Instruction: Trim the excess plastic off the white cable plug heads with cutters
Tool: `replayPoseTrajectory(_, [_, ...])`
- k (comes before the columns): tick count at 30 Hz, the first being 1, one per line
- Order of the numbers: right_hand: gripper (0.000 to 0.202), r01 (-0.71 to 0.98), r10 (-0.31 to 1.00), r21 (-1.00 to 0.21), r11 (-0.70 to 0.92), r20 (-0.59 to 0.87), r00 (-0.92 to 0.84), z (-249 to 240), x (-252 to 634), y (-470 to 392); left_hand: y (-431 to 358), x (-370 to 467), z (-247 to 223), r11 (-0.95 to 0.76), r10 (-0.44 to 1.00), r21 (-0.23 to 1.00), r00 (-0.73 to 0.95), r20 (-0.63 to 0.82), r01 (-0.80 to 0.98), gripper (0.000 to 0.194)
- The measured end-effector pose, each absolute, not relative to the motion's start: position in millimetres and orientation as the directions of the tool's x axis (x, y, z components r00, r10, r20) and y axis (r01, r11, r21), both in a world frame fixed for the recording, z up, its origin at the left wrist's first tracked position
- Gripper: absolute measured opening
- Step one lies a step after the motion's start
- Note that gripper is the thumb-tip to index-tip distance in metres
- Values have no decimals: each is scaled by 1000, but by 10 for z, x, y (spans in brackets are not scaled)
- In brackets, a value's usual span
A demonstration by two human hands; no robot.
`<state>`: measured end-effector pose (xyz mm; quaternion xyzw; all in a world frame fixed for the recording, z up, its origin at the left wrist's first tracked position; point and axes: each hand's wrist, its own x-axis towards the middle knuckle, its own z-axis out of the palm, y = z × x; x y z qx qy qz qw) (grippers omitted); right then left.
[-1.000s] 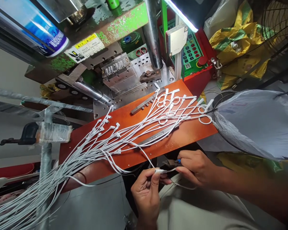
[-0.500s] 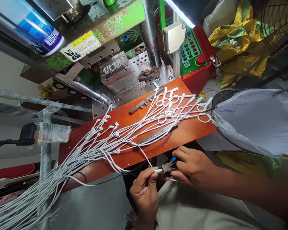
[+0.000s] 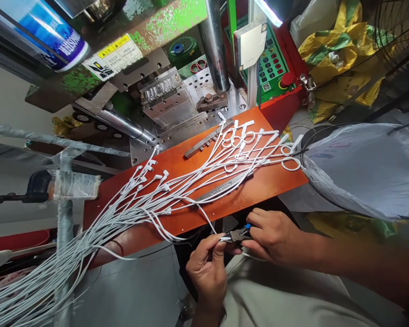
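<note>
My left hand (image 3: 207,268) pinches the white end of a cable (image 3: 226,238) between thumb and fingers, just below the front edge of the board. In my right hand (image 3: 276,236) are cutting pliers (image 3: 239,235) with blue on the handle. Their jaws meet the white piece beside my left fingertips; whether they are fully closed on it I cannot tell. A thin white cable runs up from my left hand to a large bundle of white cables (image 3: 163,195) on the orange board (image 3: 259,193). Several cables in that bundle end in white plugs, others in small loops.
Behind the board stands a green press with a metal mould (image 3: 167,100). A red control box (image 3: 281,91) is at its right. Two metal strips (image 3: 207,138) lie on the board. A white-lined bin (image 3: 364,168) is at right, a wrapped post with a clamp (image 3: 37,188) at left.
Both hands stay together at nearly the same place, the pliers against the white piece. The view has shifted slightly.
</note>
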<state>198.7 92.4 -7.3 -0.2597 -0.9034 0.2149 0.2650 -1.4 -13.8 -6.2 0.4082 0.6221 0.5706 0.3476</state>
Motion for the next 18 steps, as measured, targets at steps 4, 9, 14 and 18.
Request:
replayPoseTrajectory(4, [60, 351, 591, -539, 765, 371, -717, -96, 1989, 906, -98, 0, 19, 1, 918, 992, -394, 49, 125, 12])
replayPoseTrajectory(9, [60, 331, 592, -580, 744, 344, -729, -113, 1998, 895, -89, -36, 58, 0, 939, 989, -339, 52, 151, 14])
replayPoseTrajectory(14, [57, 284, 580, -665, 691, 275, -767, -143, 2023, 904, -65, -47, 52, -5, 941, 992, -334, 46, 123, 14])
replayPoseTrajectory(18, [55, 309, 581, -629, 713, 285, -762, -137, 2045, 918, -54, -66, 42, -14, 940, 986, -333, 70, 165, 13])
